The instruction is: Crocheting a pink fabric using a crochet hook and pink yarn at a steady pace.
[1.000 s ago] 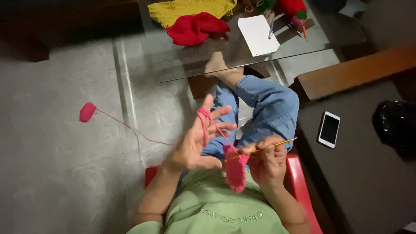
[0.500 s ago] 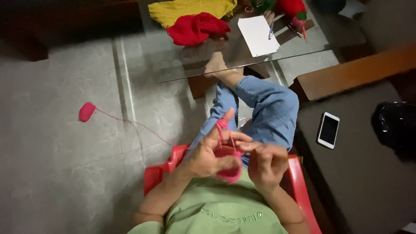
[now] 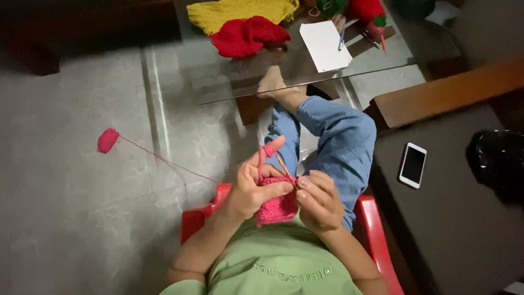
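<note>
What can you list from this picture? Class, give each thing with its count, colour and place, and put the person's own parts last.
crochet piece: one, pink, held between both hands
crochet hook: one, orange, above the piece
yarn ball: one, pink, on the grey floor at left, strand running to the hands
knitted cloths: one red, one yellow, on the glass table
paper sheet: one, white, on the table
phone: one, white-edged, on the dark surface at right
chair: one, red, under the person
left hand: grips the piece, yarn over forefinger
right hand: grips the piece's right edge
</note>
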